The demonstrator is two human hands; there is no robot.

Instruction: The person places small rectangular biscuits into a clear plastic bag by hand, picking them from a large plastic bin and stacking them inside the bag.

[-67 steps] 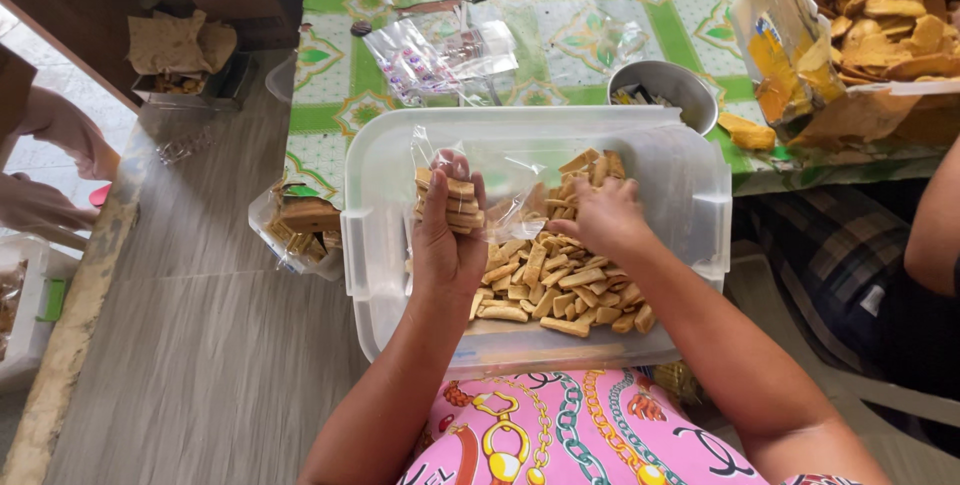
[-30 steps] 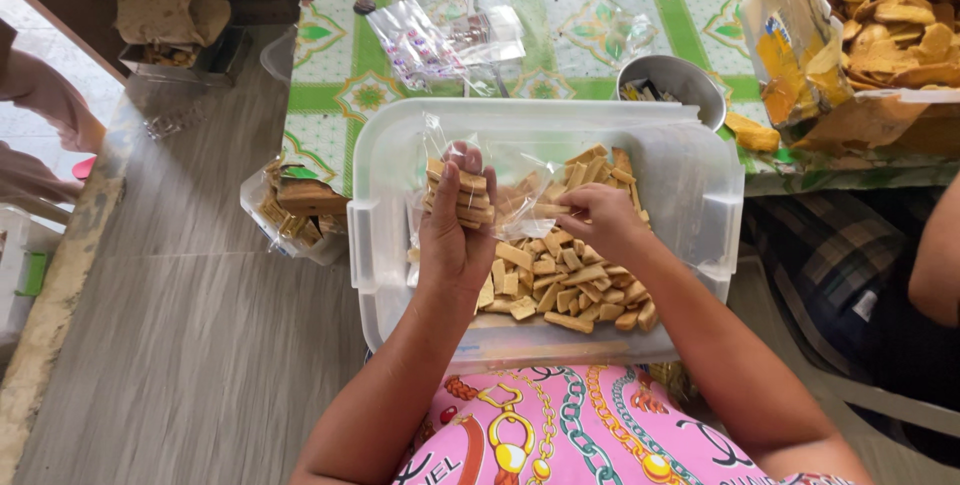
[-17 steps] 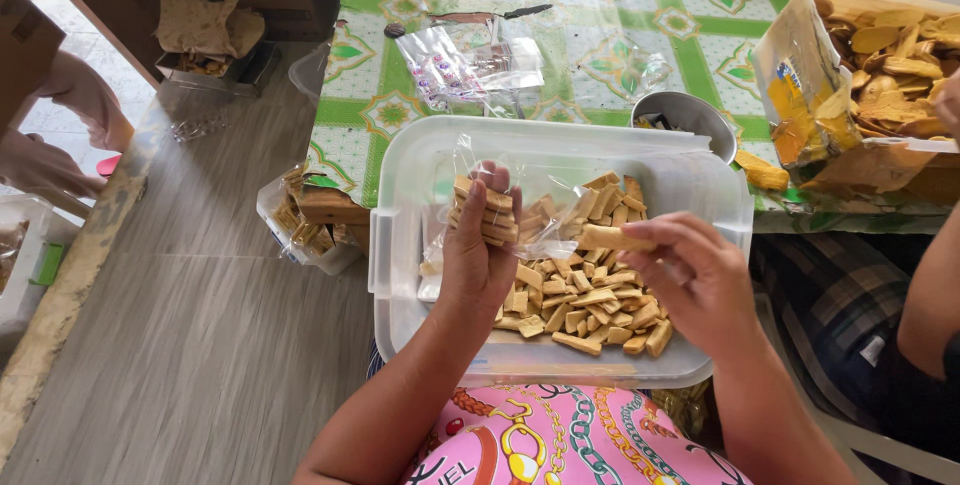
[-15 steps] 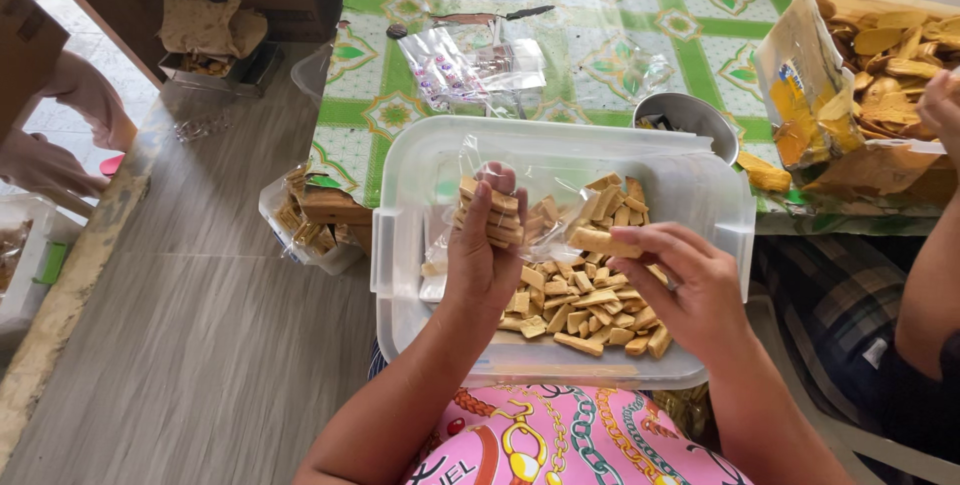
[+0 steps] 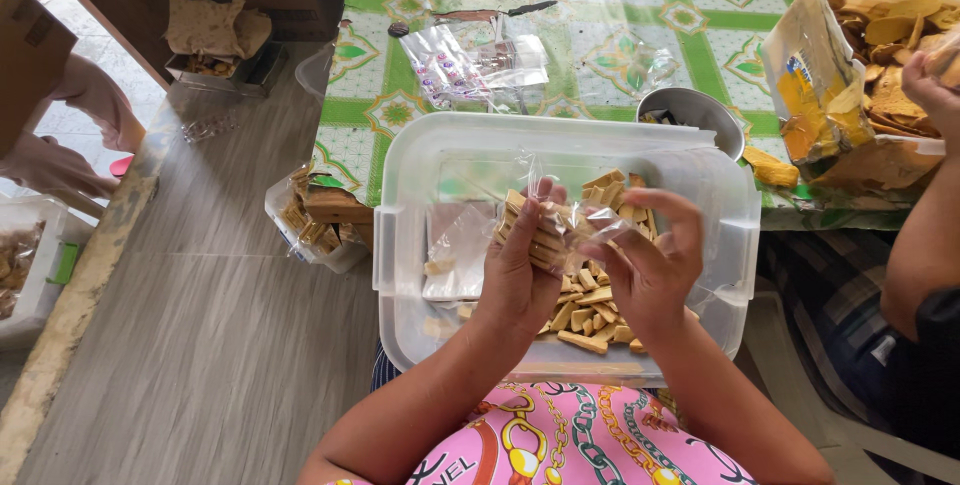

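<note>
At frame centre, over the clear plastic tub (image 5: pixel 400 245), the left hand (image 5: pixel 520 270) gripped a thin clear bag of biscuit sticks (image 5: pixel 545 230); the right hand (image 5: pixel 650 265) pinched its mouth. The load looked light, crackly and brittle; it was judged best cradled from below.

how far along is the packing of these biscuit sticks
Done: nothing finished shows. In hand: the left hand grips a clear bag partly stacked with sticks, and the right hand is at its mouth. Left: a loose pile in the plastic tub.
</note>
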